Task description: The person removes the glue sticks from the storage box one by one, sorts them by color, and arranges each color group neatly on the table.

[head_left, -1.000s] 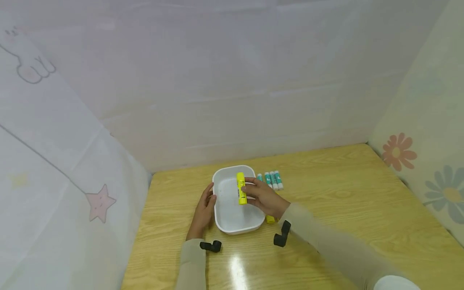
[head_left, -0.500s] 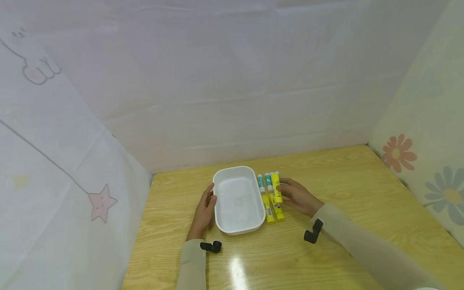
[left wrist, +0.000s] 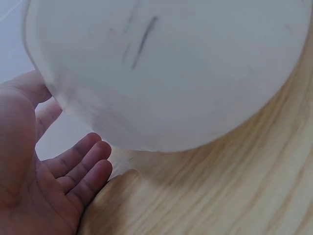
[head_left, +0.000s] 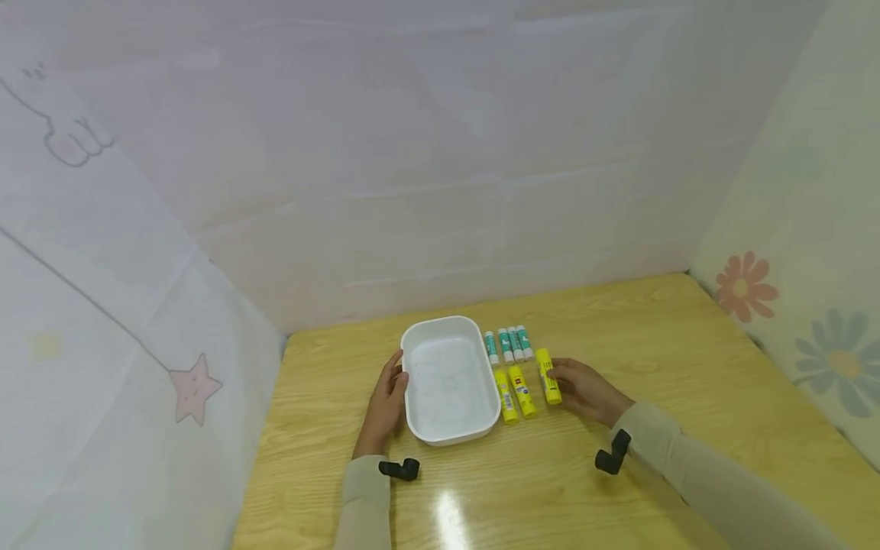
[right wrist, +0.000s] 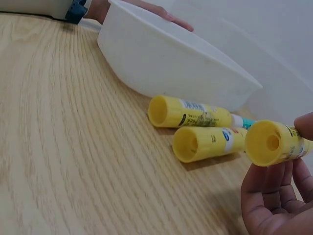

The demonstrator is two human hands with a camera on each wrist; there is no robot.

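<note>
A white plastic basin [head_left: 450, 437] sits on the table, and my left hand [head_left: 383, 409] is at its left side. In the left wrist view, the thumb and a finger of the left hand [left wrist: 44, 161] pinch the basin's edge while the other fingers hang loose below. Right of the basin, my right hand [head_left: 584, 389] holds a yellow glue stick [head_left: 548, 376] between thumb and fingers, slightly above the table in the right wrist view [right wrist: 271, 144]. Two more yellow glue sticks, a left one [head_left: 506, 397] and a right one [head_left: 522, 391], lie side by side beside the basin.
Behind the yellow sticks lies a row of several smaller teal-and-white glue sticks [head_left: 516, 344]. The wooden table [head_left: 619, 328] meets a pale cloth backdrop [head_left: 440, 191] at its back, with printed cloth on both sides.
My right hand has carried the yellow glue stick from over the basin rightward and down beside the other yellow ones. The left hand and basin have stayed put.
</note>
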